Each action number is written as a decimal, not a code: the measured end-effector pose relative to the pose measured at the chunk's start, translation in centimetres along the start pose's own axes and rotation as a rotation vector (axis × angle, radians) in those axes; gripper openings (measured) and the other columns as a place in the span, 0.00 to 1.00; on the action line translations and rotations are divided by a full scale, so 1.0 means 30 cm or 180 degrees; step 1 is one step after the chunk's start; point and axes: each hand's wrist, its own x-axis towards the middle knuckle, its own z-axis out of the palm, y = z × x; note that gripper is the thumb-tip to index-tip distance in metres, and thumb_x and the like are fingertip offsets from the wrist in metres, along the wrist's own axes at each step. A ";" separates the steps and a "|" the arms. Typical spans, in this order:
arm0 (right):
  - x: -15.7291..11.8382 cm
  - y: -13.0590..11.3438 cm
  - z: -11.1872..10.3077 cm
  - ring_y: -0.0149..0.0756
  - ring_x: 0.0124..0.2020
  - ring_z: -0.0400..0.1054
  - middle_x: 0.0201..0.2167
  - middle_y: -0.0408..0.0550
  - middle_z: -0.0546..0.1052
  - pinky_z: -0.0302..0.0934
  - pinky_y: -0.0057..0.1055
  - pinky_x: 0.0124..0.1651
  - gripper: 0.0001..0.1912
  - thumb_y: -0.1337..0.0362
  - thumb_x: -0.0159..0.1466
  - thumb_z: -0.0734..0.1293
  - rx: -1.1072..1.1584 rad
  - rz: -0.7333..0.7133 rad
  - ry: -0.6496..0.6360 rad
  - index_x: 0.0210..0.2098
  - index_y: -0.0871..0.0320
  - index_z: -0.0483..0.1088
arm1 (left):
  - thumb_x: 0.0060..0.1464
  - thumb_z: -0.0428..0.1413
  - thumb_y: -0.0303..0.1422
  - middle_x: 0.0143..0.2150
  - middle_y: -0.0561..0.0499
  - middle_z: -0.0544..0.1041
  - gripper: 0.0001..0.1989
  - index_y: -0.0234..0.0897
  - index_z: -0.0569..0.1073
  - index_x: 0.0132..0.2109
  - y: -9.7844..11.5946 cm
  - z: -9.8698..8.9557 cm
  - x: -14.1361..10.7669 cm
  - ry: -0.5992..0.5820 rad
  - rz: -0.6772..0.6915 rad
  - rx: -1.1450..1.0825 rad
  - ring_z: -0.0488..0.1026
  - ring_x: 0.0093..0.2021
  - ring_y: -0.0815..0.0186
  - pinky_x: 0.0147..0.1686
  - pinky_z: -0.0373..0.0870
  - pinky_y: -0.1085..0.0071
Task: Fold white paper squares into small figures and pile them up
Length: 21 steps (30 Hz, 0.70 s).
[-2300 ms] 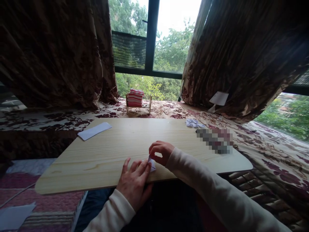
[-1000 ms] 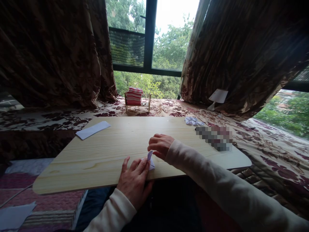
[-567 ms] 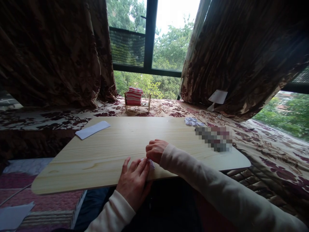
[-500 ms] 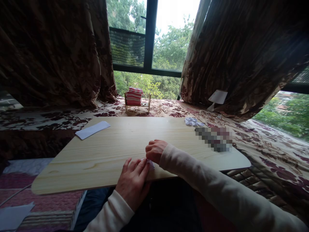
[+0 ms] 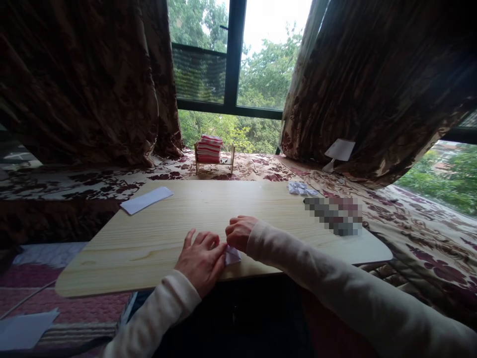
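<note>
A small folded white paper [image 5: 233, 255] lies near the front edge of the wooden table [image 5: 149, 248], between and below my hands. My left hand [image 5: 203, 258] rests on the table at the paper's left side, its fingers spread and its index fingertip at the paper's upper corner. My right hand [image 5: 240, 232] is curled at the paper's top edge, fingers closed on its upper part, the fingertips partly hidden.
White paper strips [image 5: 146, 200] lie at the table's back left, folded paper pieces [image 5: 301, 188] at the back right beside a blurred patch. Beyond stand a small rack [image 5: 214, 162] with striped cloths and a little lamp [image 5: 340, 149]. More paper [image 5: 28, 329] is at lower left.
My left hand has shifted left and its fingers have spread, leaving more of the folded paper in sight. My right hand stays at the paper's top. The view has shifted slightly.
</note>
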 end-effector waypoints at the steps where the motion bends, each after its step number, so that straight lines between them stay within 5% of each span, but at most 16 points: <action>1: 0.001 0.000 0.002 0.34 0.32 0.63 0.29 0.46 0.76 0.50 0.30 0.29 0.09 0.69 0.58 0.64 0.0019 0.0002 0.0001 0.23 0.60 0.72 | 0.53 0.47 0.32 0.39 0.49 0.73 0.13 0.42 0.72 0.43 0.003 0.006 0.005 -0.0028 0.0033 0.0032 0.65 0.45 0.58 0.54 0.48 0.47; 9: 0.006 0.011 0.019 0.35 0.32 0.63 0.29 0.46 0.76 0.52 0.30 0.30 0.06 0.70 0.55 0.65 0.0073 -0.0125 0.0068 0.24 0.59 0.73 | 0.55 0.48 0.33 0.39 0.51 0.74 0.11 0.44 0.73 0.41 -0.013 0.010 -0.020 0.0115 0.0109 0.0080 0.67 0.44 0.60 0.54 0.48 0.48; 15: -0.001 0.016 0.001 0.33 0.29 0.62 0.27 0.45 0.76 0.54 0.29 0.31 0.05 0.71 0.54 0.65 0.0151 -0.0098 0.0073 0.23 0.58 0.72 | 0.54 0.49 0.30 0.39 0.49 0.76 0.09 0.40 0.74 0.39 0.013 0.031 -0.046 0.0713 0.0037 -0.0038 0.69 0.42 0.62 0.52 0.53 0.52; 21: 0.013 0.014 -0.012 0.32 0.29 0.63 0.27 0.45 0.76 0.55 0.28 0.32 0.07 0.69 0.56 0.64 0.0125 -0.0093 0.0016 0.23 0.58 0.72 | 0.55 0.49 0.31 0.48 0.46 0.73 0.15 0.39 0.70 0.49 0.065 0.038 -0.052 0.0419 0.0198 0.0006 0.67 0.45 0.57 0.48 0.59 0.55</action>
